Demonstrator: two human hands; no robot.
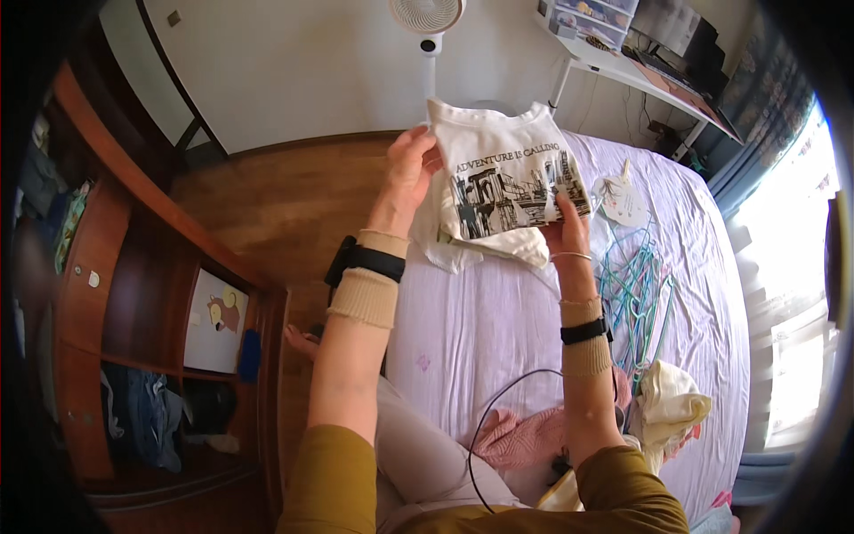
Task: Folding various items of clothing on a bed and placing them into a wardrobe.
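Note:
A white T-shirt with a black printed city scene and lettering (507,143) is folded into a compact shape and raised over the far part of the bed. My left hand (415,163) grips its left edge near the collar. My right hand (568,223) holds the lower right corner, with the thumb on the print and the fingers hidden beneath. Under the shirt, more pale cloth (454,257) lies on the bed, partly covered by it. To the right of my right forearm lies a heap of blue and green clothes hangers (637,294).
The bed's lilac sheet (467,334) spreads before me. Pink knitted cloth (527,437) and a cream garment (670,404) lie nearby; a black cable loops beside my right arm. An open wooden wardrobe (150,287) stands left, a white fan (428,47) and a desk (640,73) beyond.

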